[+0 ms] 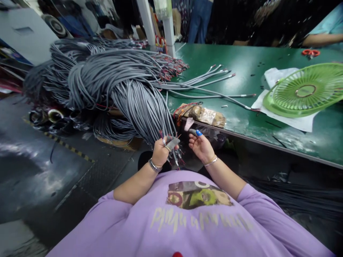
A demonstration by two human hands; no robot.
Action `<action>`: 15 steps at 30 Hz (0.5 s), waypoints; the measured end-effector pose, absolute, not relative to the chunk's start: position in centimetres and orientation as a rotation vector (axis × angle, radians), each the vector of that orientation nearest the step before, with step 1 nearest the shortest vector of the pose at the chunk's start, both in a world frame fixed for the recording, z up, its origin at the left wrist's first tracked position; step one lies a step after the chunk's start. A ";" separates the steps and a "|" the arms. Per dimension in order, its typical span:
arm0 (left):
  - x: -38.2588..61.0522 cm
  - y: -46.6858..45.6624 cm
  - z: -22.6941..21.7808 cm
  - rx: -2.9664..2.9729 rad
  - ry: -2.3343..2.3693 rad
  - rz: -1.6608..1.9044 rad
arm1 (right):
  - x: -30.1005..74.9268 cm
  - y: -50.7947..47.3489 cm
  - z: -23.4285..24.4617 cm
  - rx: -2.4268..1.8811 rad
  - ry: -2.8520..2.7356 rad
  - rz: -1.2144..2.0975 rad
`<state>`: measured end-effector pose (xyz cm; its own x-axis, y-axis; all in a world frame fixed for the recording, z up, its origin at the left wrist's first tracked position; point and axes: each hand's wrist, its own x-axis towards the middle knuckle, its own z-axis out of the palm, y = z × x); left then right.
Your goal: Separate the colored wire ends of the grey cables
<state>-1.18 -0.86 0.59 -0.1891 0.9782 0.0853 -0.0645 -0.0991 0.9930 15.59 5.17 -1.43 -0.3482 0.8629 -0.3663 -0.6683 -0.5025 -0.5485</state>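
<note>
My left hand is closed around the ends of a thick bundle of grey cables that hangs off the green table. Red and bare wire tips stick out below the fist. My right hand is beside it, palm up, fingers loosely curled, with a blue cap on one fingertip and tape on another. It holds nothing that I can make out. A big heap of coiled grey cables lies behind on the table's left end.
A green fan grille rests on white paper at the right. Several loose cables lie across the table. A taped block sits at the table edge. Red-handled scissors lie far right. Another person's arm is at the back.
</note>
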 end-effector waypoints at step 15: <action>-2.7 -3.0 2.2 1.136 0.988 1.649 | 17.9 2.9 -0.8 -0.849 -0.815 1.759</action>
